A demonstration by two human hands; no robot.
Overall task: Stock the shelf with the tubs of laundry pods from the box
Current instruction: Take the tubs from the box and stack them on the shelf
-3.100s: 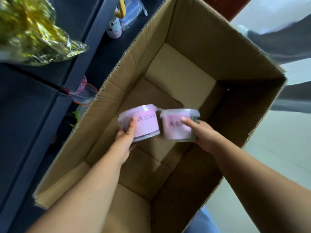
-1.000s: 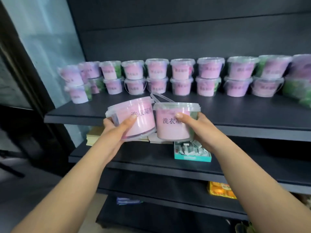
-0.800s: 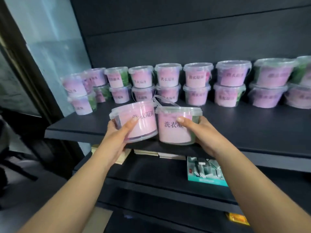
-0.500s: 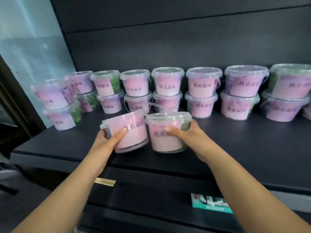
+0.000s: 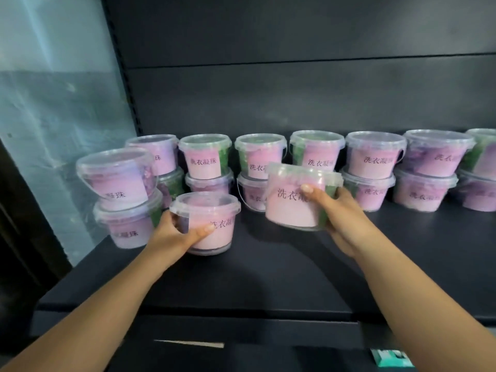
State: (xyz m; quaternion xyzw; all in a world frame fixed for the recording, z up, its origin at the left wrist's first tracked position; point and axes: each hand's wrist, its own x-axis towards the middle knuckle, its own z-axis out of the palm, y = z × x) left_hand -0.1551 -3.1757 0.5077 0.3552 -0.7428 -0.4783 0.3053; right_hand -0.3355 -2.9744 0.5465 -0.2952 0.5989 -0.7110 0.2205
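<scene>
My left hand [image 5: 175, 234] grips a clear tub of laundry pods with a pink label [image 5: 212, 224], which rests upright on the dark shelf [image 5: 268, 277] in front of the stocked row. My right hand [image 5: 341, 213] holds a second pink-labelled tub [image 5: 292, 200], tilted and lifted slightly above the shelf, in front of the middle stacks. Behind both, a row of tubs stacked two high [image 5: 373, 167] runs along the shelf's back. The box is out of view.
A two-high stack of tubs [image 5: 120, 197] stands at the shelf's left end by a pale wall panel [image 5: 53, 103]. Bare shelf surface lies in front of the row on the right. A teal packet [image 5: 389, 358] shows on the shelf below.
Both tubs came from the box up to the shelf. My left hand has set its tub down on the shelf; my right hand has carried its tub apart, to the right and higher.
</scene>
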